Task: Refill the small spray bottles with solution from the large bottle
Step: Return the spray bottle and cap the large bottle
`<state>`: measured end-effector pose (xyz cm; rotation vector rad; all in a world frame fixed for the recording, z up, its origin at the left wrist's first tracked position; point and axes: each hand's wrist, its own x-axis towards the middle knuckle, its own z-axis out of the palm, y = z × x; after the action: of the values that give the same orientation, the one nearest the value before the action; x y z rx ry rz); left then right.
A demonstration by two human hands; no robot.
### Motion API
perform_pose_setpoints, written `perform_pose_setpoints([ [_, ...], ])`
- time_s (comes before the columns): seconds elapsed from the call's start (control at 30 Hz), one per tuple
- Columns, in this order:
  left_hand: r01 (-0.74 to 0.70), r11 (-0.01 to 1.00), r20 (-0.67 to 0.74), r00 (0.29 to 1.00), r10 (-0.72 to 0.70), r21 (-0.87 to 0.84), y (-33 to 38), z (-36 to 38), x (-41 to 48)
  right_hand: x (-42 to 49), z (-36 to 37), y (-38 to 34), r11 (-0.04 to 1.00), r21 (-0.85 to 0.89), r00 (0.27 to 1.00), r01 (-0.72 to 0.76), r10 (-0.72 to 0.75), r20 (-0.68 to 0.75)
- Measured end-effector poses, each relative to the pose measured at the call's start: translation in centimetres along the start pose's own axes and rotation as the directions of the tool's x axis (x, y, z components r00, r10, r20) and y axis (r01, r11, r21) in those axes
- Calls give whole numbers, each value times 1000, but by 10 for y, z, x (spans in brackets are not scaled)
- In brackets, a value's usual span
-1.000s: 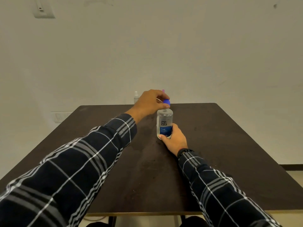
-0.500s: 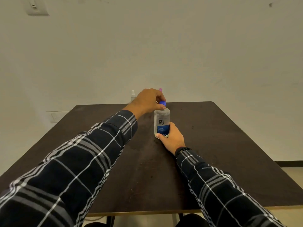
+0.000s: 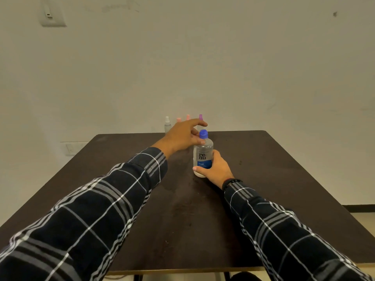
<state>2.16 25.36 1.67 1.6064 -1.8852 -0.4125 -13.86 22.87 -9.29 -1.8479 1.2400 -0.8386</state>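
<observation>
Right hand (image 3: pixel 217 169): gripped bottle (image 3: pixel 203 157) low, upright on bench (image 3: pixel 263 179).
Left hand (image 3: pixel 182 134): fingers loose beside cap (image 3: pixel 203 134), holding nothing.
Risk: a careless reach could topple sprays (image 3: pixel 167 124) behind.

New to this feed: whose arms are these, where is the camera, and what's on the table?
No machine: a person works bare-handed, filmed by one camera on their head, looking forward and down. The right hand grips the lower part of the large bottle, upright on the dark table, blue cap on. The left hand is beside the cap, fingers loose, holding nothing. Four small spray bottles stand in a row at the far edge.
</observation>
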Motion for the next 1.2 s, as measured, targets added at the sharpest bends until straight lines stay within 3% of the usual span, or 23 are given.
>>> perform_pose_setpoints([
  [0.27,-8,997,58,998,12,-76,-3,-7,0,2,-2,-1,999,-23,1000,-25,26,14],
  [0.47,-53,995,-105,993,45,-79,-28,-3,-7,16,-15,-2,999,-33,1000,13,-13,-2],
  [0.77,96,995,-146,985,-91,30,-104,-14,-3,86,-74,4,999,-11,985,-39,36,-168],
  [1.0,345,934,-412,840,-353,-96,-155,-27,45,135,-83,28,997,-42,983,-70,62,-172],
  [1.2,424,876,-425,766,-482,-229,-185,-17,95,187,-78,47,994,-39,978,-99,90,-191],
])
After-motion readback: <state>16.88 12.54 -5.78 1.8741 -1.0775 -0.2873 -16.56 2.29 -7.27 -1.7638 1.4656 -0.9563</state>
